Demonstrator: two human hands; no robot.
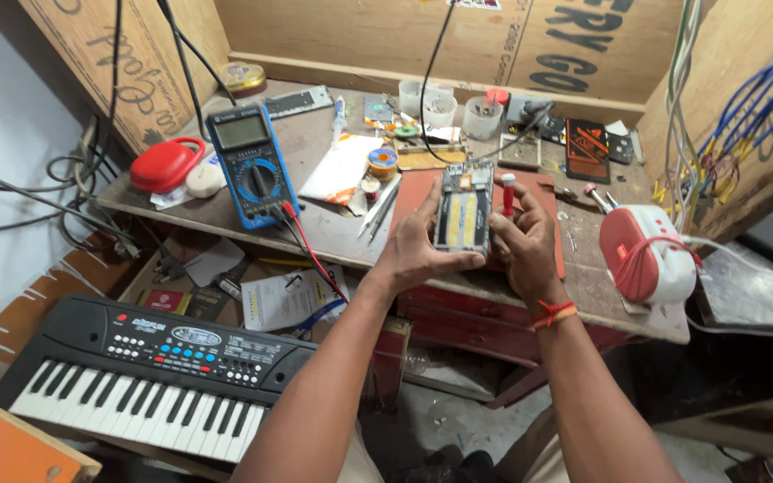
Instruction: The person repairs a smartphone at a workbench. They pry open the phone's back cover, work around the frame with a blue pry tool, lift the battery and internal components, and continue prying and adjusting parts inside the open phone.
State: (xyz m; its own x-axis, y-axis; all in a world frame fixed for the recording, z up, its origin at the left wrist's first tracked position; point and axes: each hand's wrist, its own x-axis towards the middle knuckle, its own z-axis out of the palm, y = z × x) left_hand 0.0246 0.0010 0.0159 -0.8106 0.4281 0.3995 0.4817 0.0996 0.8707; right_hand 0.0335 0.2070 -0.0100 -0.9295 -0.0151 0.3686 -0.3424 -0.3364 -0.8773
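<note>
Currently: my left hand (413,250) and right hand (522,246) fingers clamped on opened phone (464,207); red-handled screwdriver (508,192) in right fingers; multimeter (250,165) left of them on desk (333,234).

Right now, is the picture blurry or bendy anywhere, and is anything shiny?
Head view: sharp in the middle, where both hands hold the opened phone; the bench edges and the keyboard bow outward near the borders, a wide-lens bend; light is soft, shadows faint; the meter screen shows pale glare.

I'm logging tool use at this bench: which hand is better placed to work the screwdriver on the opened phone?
Probably the right hand: it already holds the red-handled screwdriver at the phone's right edge. The left hand is taken up gripping the phone's left side and bottom.
</note>
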